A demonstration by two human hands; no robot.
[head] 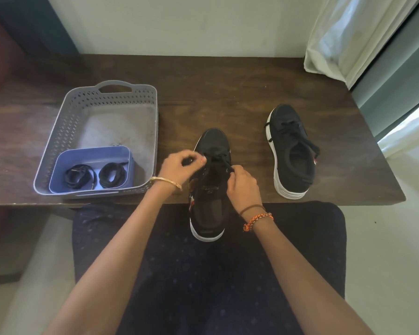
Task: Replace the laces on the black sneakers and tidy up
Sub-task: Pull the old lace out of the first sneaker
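At the left of the dark wooden surface (203,93) we see a grey perforated basket (65,122) with a small blue tub (92,153) in its near corner; two coiled black laces (96,176) lie side by side in the tub. Next comes our left hand (179,165), a gold bangle (166,182) on its wrist, its fingers (191,158) curled and pinching a black lace (218,160) at the near sneaker (209,189). That sneaker points away from us, its toe on the surface and its heel jutting over the near edge above our lap. Our right hand (243,187), with braided bands (258,220) at the wrist, has its fingers clamped on the lace's other strand over the eyelets. Farther right, well apart from it, the second sneaker (292,153) rests on its sole on the surface, laces loose, beside a pale curtain (348,32).
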